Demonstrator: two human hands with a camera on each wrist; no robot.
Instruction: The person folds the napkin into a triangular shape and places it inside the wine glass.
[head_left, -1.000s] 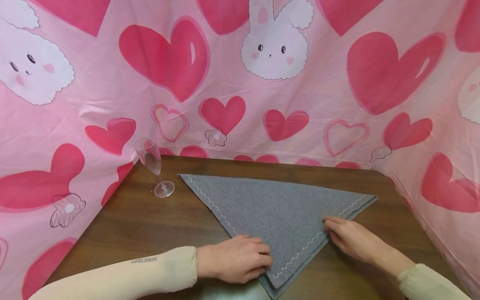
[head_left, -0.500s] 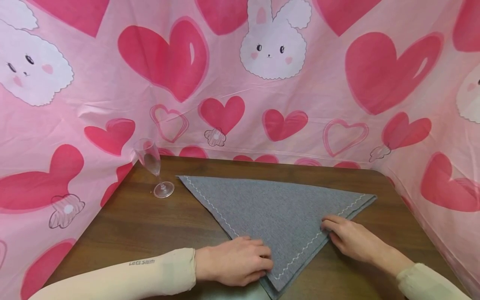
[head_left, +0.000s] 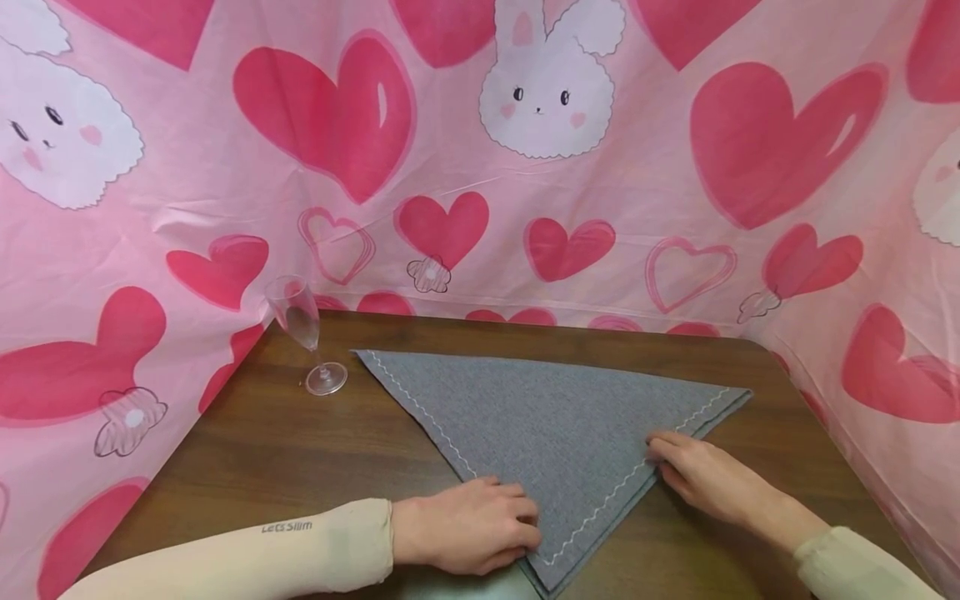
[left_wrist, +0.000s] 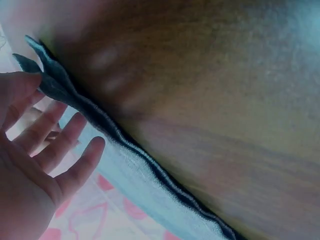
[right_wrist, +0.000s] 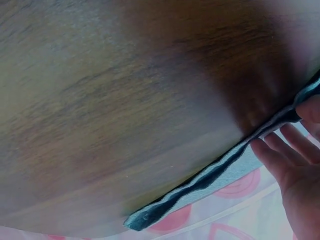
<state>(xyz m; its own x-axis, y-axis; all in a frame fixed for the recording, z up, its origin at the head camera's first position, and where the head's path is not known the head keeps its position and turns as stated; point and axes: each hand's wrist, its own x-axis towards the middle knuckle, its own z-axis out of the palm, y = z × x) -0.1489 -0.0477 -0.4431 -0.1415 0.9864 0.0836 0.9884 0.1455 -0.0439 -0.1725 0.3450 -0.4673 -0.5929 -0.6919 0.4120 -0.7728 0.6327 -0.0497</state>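
A grey cloth napkin point(head_left: 525, 417) with white zigzag stitching lies folded into a triangle, its point toward me. At its left edge, close to that point, my left hand point(head_left: 468, 527) holds the layers between thumb and fingers. The left wrist view shows the left thumb point(left_wrist: 22, 86) against the edge, with the other fingers loosely bent over the cloth. Halfway along the right edge, my right hand point(head_left: 708, 475) pinches the napkin. In the right wrist view the right thumb point(right_wrist: 310, 108) overlaps the edge and the fingertips lie on top of the cloth.
A clear stemmed glass point(head_left: 303, 329) stands upright at the back left of the brown wooden table point(head_left: 247, 442), left of the napkin's far corner. Pink fabric point(head_left: 630, 175) printed with hearts and rabbits hangs round the back and both sides.
The napkin's upper layer has shifted slightly toward me at the near point, so its edges lie closer together. My left hand has moved a little toward me; the right hand has barely moved.
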